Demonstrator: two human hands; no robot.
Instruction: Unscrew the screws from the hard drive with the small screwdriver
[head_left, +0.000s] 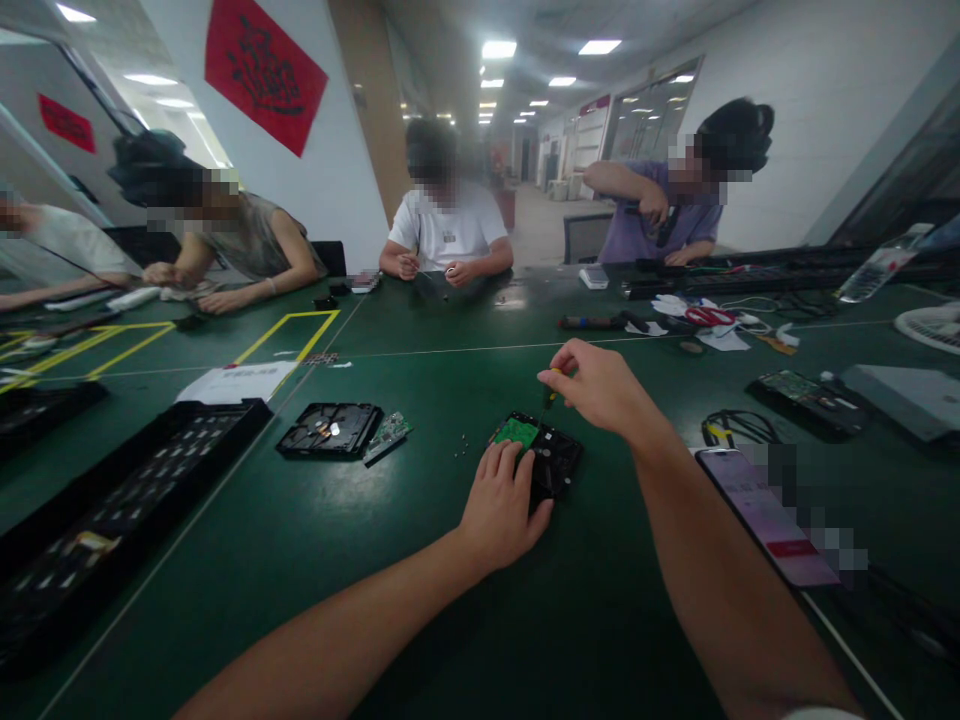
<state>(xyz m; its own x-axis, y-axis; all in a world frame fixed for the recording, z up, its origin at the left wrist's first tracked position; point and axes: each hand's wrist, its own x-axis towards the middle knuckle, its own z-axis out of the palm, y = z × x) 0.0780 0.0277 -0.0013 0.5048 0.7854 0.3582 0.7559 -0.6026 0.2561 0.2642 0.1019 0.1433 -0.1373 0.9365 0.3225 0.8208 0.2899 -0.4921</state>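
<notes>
While green tabletop (375,580) stretches from the hard drive (559,468) toward a smartphone (765,515) just past three o'clock, loose screws (461,447), a second hard drive (330,432) and a black tray's edge (154,510) break up nine o'clock. The first drive lies between the hands: the left hand (502,500), at eight, spreads over its green circuit board (516,432); the right hand (592,385), at one, pinches a near-upright screwdriver (552,393).

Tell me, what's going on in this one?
A person's right hand holds a small screwdriver pointing down over a hard drive with a green circuit board; the left hand rests on it. Whether the tip touches is too small to tell. Tiny pieces, probably screws, lie to the left; farther left are another drive and a loose board.
</notes>
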